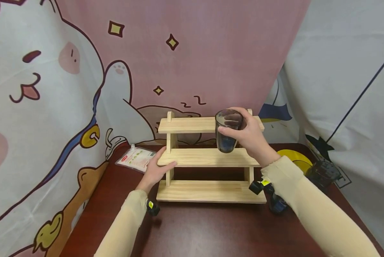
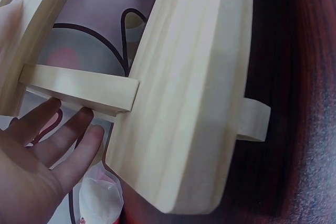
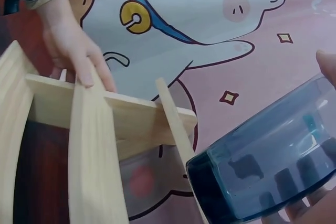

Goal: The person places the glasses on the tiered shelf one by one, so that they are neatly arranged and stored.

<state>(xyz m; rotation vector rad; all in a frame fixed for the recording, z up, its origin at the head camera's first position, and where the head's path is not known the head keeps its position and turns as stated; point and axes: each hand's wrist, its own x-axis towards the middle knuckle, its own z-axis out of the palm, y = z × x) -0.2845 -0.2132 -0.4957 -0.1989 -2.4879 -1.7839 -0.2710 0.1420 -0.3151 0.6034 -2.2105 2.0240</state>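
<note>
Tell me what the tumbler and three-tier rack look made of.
Tumbler: probably glass, possibly clear plastic; glossy and dark-tinted, yet see-through, since the right hand shows through it. Three-tier rack: apparently wood, smooth and seemingly unpainted; grain lines run lengthwise along its pale surface.

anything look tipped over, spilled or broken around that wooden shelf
Nothing stands out. The wooden shelf stands upright, the left hand touching its left end, and the right hand holds the tinted glass mouth up. No spill or crack shows, though the right sleeve partly hides a dark blue item.
</note>
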